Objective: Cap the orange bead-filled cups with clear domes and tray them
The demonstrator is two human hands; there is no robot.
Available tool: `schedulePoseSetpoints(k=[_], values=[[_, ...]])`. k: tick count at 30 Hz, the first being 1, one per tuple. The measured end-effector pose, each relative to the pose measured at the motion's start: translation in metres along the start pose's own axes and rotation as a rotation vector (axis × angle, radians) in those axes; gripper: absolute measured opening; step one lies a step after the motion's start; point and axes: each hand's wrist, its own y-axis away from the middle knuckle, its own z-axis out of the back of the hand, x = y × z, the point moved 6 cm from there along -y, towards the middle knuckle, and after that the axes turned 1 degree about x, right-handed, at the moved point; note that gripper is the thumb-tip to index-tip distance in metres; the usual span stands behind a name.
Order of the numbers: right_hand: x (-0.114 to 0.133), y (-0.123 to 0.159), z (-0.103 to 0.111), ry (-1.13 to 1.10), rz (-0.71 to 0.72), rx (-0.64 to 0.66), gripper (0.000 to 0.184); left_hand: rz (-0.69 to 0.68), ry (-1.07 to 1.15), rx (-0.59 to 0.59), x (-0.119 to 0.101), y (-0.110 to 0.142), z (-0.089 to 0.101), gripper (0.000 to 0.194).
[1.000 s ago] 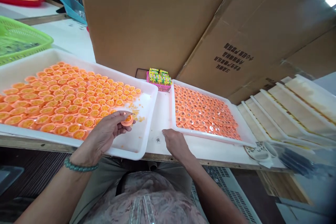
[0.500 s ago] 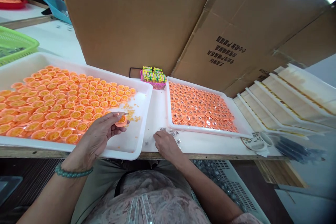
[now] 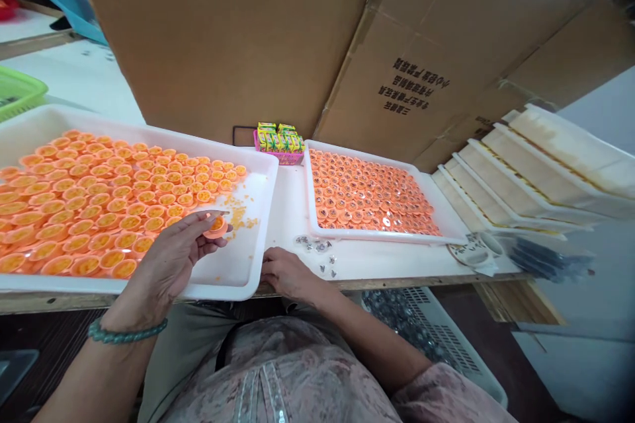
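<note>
Between the thumb and fingers of my left hand (image 3: 173,251) is a small orange cup (image 3: 217,227) with yellow bits inside, held over a white tray (image 3: 228,273). Rows of similar orange cups (image 3: 99,199) fill most of that tray, and loose yellow bits (image 3: 239,217) lie at its right side. My right hand (image 3: 288,271) rests at the table's front edge beside the tray's corner. Its fingers are curled and their tips face away, so whatever they grip is hidden. Small shiny pieces (image 3: 313,244) are scattered on the white tabletop just beyond it.
A second white tray (image 3: 381,235) holds orange cups with dark, shiny centres. Behind stand a pink basket (image 3: 290,158) of yellow-green packets and a tall cardboard sheet (image 3: 223,33). Stacked white trays (image 3: 496,178), a tape roll (image 3: 471,251) and dark plastic bags (image 3: 538,259) are at right.
My right hand has moved left and toward me, from the scattered shiny pieces to the table edge by the tray corner. My left hand still holds the orange cup. The view has shifted slightly.
</note>
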Motion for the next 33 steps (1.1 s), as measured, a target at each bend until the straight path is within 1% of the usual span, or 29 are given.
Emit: schedulePoseSetpoints(k=[2, 4, 8, 10, 11, 12, 14, 17, 18, 20, 21, 23, 26, 30, 33], values=[[0.002, -0.003, -0.004, 0.063, 0.032, 0.043, 0.016, 0.007, -0.018, -0.006, 0.000, -0.001, 0.001, 0.031], [0.000, -0.003, -0.003, 0.141, 0.040, 0.061, 0.015, 0.015, -0.030, -0.012, 0.001, -0.002, 0.002, 0.030], [-0.006, 0.004, 0.002, 0.327, 0.025, 0.065, 0.012, 0.013, -0.027, -0.016, 0.001, -0.002, 0.002, 0.029], [-0.008, 0.008, 0.001, 0.366, 0.021, 0.055, 0.012, 0.005, -0.015, -0.013, 0.001, -0.001, 0.002, 0.030], [-0.010, 0.009, 0.000, 0.349, 0.017, 0.037, 0.014, 0.004, -0.009, -0.013, 0.001, -0.001, 0.002, 0.031], [-0.012, 0.011, 0.001, 0.298, 0.006, 0.000, 0.017, 0.004, -0.004, -0.015, 0.002, -0.001, 0.002, 0.032], [-0.018, 0.013, 0.009, 0.088, -0.065, -0.151, 0.018, 0.002, 0.006, -0.027, 0.002, 0.000, 0.002, 0.034], [-0.034, 0.020, 0.030, -0.421, -0.290, -0.443, 0.015, -0.006, 0.017, -0.027, 0.001, 0.001, 0.001, 0.036], [-0.037, 0.022, 0.036, -0.587, -0.363, -0.512, 0.016, -0.006, 0.016, -0.021, 0.001, 0.001, 0.000, 0.037], [-0.036, 0.021, 0.047, -0.828, -0.437, -0.571, 0.016, -0.005, 0.009, -0.009, 0.000, 0.002, -0.001, 0.038], [-0.032, 0.018, 0.053, -0.892, -0.445, -0.574, 0.015, -0.005, 0.004, -0.004, 0.000, 0.003, -0.002, 0.038], [-0.023, 0.011, 0.064, -0.929, -0.447, -0.555, 0.012, -0.006, -0.006, 0.007, -0.001, 0.005, -0.004, 0.039], [-0.011, -0.004, 0.075, -0.883, -0.425, -0.515, 0.014, -0.009, -0.014, 0.033, -0.001, 0.007, -0.008, 0.042], [0.002, -0.026, 0.082, -0.823, -0.315, -0.486, 0.016, -0.030, -0.005, 0.063, -0.002, 0.008, -0.010, 0.042], [0.008, -0.038, 0.085, -0.825, -0.284, -0.469, 0.014, -0.042, 0.001, 0.069, -0.002, 0.007, -0.010, 0.039]])
